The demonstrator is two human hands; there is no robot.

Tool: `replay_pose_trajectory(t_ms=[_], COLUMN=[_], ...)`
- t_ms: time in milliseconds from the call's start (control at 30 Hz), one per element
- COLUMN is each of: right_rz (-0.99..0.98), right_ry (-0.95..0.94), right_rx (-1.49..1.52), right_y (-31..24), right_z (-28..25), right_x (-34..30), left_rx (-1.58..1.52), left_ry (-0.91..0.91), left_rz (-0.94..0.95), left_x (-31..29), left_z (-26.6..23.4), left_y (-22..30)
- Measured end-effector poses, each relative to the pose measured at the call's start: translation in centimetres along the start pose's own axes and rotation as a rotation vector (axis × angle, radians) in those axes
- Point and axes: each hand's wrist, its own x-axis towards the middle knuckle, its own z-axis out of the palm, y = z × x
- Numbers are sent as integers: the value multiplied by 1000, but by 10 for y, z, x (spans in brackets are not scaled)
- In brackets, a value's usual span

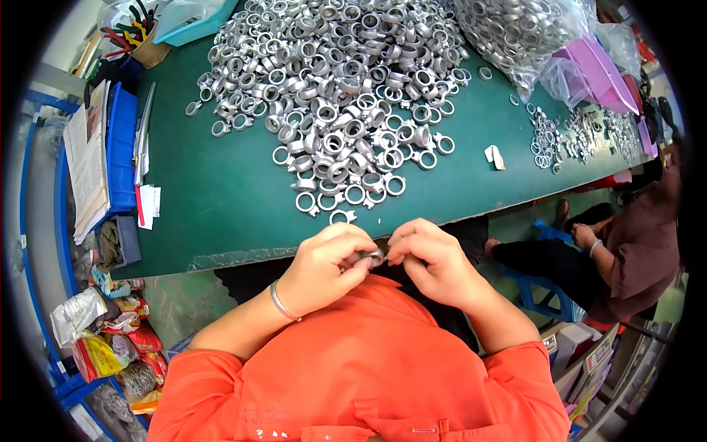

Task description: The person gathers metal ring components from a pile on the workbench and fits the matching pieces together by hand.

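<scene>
In front of my body, just off the table's near edge, my left hand [324,264] pinches a grey metal ring [375,257] between thumb and fingers. Close by on its right side, my right hand [434,259] is closed, its thumb and fingertips drawn together at the ring. Whatever those fingertips hold is too small to make out. One loose metal ring [342,216] lies on the table just beyond my left hand. Farther back spreads a large heap of similar rings [346,96], many with a small lug on the side.
The green table [221,191] carries a clear bag of rings [508,33], smaller piles [546,140] and a paper scrap [495,157] to the right. Blue bin [124,147] at left; pliers [132,31] in a holder behind. Another person [626,243] sits at right.
</scene>
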Motion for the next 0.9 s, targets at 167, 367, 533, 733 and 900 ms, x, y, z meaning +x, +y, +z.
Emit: replay_pose_trajectory(t_ms=[167,367,533,733,900], right_rz=[-63,-127,159,99,75], right_ry=[65,249,166,49,-172], right_rx=[-297,-575,-2,1095,509], right_y=[0,30,25,34,15], right_z=[-10,-9,-18,-8,-24], right_x=[12,39,23,13,0], left_rx=[368,555,165,-99,281], left_ry=[222,251,203,246,-50], left_rz=[251,294,339,140,542], left_x=[30,55,43,31,17], left_z=[3,1,-2,7,4], left_y=[-1,-13,-12,5,0])
